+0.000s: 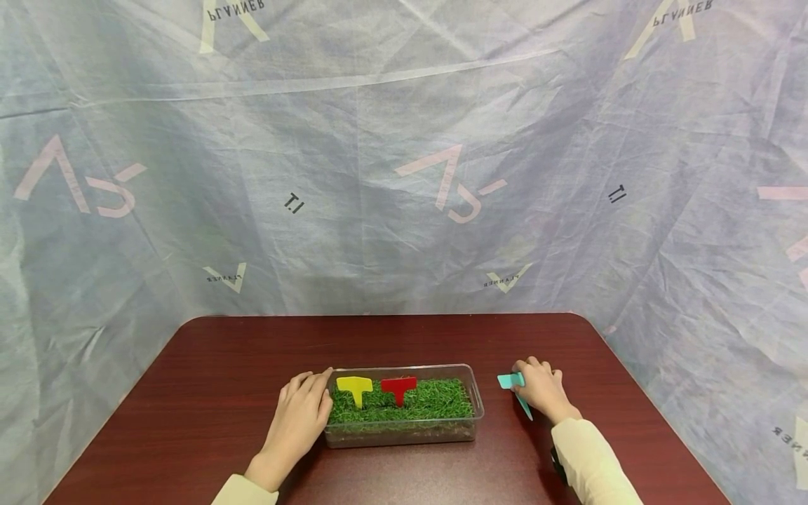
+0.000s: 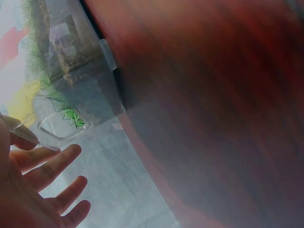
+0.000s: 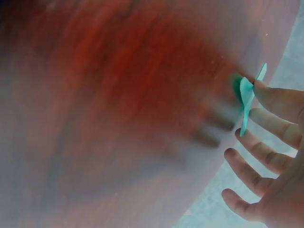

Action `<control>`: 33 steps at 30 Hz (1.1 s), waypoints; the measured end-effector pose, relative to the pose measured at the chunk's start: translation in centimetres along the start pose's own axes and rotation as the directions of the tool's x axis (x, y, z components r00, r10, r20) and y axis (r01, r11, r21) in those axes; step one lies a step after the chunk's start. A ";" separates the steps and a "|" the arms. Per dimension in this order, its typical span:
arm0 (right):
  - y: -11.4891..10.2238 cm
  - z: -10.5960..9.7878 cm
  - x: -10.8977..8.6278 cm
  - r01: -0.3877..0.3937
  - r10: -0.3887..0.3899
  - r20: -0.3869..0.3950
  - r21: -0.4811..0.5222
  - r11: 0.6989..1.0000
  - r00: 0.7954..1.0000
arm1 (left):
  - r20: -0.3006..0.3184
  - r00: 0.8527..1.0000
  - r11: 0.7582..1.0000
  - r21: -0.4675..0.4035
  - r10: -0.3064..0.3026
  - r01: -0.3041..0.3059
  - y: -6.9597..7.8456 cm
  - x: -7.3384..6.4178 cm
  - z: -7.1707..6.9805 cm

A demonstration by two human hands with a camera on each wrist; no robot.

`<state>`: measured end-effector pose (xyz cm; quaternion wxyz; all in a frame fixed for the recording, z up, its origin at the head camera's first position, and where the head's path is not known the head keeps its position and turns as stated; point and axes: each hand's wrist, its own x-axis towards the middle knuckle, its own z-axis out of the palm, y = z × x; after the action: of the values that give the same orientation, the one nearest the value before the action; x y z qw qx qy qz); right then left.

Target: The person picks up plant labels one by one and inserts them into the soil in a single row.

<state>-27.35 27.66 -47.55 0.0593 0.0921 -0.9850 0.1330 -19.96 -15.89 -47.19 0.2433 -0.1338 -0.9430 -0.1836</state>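
Note:
A clear plastic box (image 1: 404, 433) of green grass (image 1: 435, 400) stands on the table, with a yellow T-shaped plant label (image 1: 355, 385) and a red one (image 1: 399, 386) upright in the grass. My left hand (image 1: 298, 414) rests at the box's left end. In the left wrist view, its fairly straight, spread fingers (image 2: 52, 173) and thumb touch the clear rim (image 2: 59, 137). Right of the box, my right hand (image 1: 541, 387) pinches a teal plant label (image 1: 510, 380) by thumb and fingertips, low over the table. The right wrist view shows this label (image 3: 246, 95) nearly edge-on.
The dark red wooden table (image 1: 252, 351) has rounded far corners. A pale grey cloth (image 1: 353, 231) with printed letters hangs behind it and at both sides. Something small and dark (image 1: 558, 464) shows under the right sleeve.

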 end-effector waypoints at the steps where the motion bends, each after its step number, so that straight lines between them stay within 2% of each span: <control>1: 0.0 0.0 0.0 0.002 -0.002 0.006 -0.004 1.000 1.000 | 0.006 1.000 1.000 0.001 -0.004 0.004 0.0 0.0 0.0; 11: -0.1 -0.2 0.1 0.023 -0.023 0.015 -0.024 0.999 1.000 | 0.017 1.000 1.000 -0.003 -0.013 0.013 0.0 0.1 -0.1; 33: -0.3 -0.3 0.5 0.041 -0.041 -0.056 -0.003 0.999 0.998 | 0.022 1.000 1.000 0.001 -0.011 0.011 -0.1 0.1 0.0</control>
<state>-27.80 27.40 -47.08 0.0896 0.1085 -0.9810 0.1332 -20.05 -15.95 -47.16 0.2322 -0.1307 -0.9463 -0.1829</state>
